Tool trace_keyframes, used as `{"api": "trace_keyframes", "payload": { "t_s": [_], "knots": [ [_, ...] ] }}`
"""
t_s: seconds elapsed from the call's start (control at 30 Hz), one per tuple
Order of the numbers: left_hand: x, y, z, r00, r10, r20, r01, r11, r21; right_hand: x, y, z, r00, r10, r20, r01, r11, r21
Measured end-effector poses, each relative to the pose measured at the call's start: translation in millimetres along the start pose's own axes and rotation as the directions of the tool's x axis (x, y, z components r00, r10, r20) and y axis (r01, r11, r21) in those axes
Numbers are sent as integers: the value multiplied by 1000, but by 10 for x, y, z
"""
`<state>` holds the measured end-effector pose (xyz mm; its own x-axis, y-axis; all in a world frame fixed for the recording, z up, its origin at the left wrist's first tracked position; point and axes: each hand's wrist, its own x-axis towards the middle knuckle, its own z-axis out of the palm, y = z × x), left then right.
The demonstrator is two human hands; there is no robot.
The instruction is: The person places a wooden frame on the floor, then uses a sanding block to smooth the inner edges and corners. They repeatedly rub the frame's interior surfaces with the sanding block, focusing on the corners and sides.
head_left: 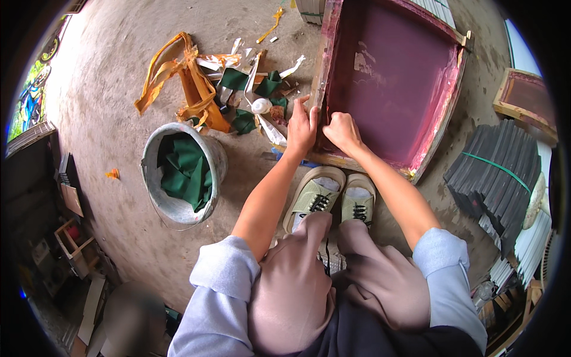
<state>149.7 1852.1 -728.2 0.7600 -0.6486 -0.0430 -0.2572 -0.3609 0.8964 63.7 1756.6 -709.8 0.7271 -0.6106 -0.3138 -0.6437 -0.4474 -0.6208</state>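
A large wooden screen-printing frame (319, 77) with a purple mesh (392, 77) lies tilted in front of my shoes. My left hand (302, 130) rests against the outside of its left rail, near the closest corner. The fingers of that hand are stretched along the wood, with the thumb apart. Just inside the same rail, my right hand (343, 130) is closed in a pinch over the mesh edge. Whatever lies between its fingertips is hidden. Torn orange tape (196, 89), dark green scraps (234, 79) and white strips lie on the floor left of the frame.
A grey bucket (148, 178) holding green cloth (185, 172) stands to my left. On the right are a strapped stack of dark slats (491, 172) and a smaller wooden frame (523, 98). My shoes (315, 199) are close to the large frame's near edge. Wooden boxes (77, 250) sit far left.
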Motion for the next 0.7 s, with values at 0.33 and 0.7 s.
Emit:
{"api": "trace_keyframes", "payload": {
  "t_s": [0.33,0.7],
  "knots": [
    [7,-48,-3,1000,17,-14,-16,999,46,266,-297,-318,923,253,289,-255,966,-31],
    [-3,57,-11,999,-47,8,46,995,90,167,-63,-136,997,65,30,-62,994,-88]
  ]
}}
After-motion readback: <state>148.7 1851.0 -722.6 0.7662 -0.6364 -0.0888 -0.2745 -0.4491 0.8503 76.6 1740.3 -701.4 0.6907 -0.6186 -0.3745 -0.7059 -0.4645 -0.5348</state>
